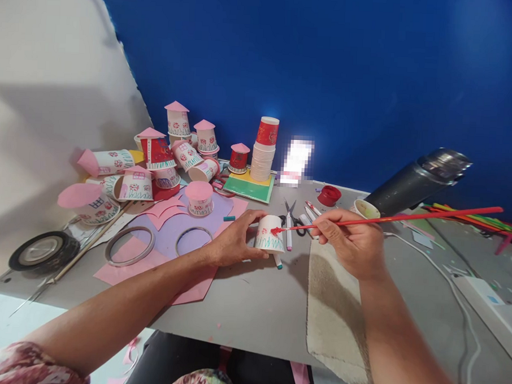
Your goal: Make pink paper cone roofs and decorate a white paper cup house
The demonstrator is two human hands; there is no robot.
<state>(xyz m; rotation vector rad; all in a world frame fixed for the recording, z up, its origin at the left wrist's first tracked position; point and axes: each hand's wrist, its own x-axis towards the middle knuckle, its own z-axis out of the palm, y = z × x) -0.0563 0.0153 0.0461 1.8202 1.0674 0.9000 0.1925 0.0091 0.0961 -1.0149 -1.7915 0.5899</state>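
Note:
In the head view my left hand [237, 236] grips a white paper cup [265, 242], turned upside down, by its left side. Green grass strokes and red flower dabs mark the cup's wall. My right hand [349, 244] pinches a long red paintbrush [390, 216]. The brush's red-loaded tip touches the cup's right side. Behind the cup lie black-handled scissors [289, 207] and several markers, one with a teal end partly beneath the cup. A small red paint pot [329, 195] stands farther back.
Decorated cups with pink cone roofs [178, 120] crowd the back left. A cup stack [263, 158] stands on a green-yellow pad [250, 187]. A dark flask [417, 182] leans at right, above a beige cloth [336, 308]. Tape rings [130, 246] and pink paper [196, 285] lie left.

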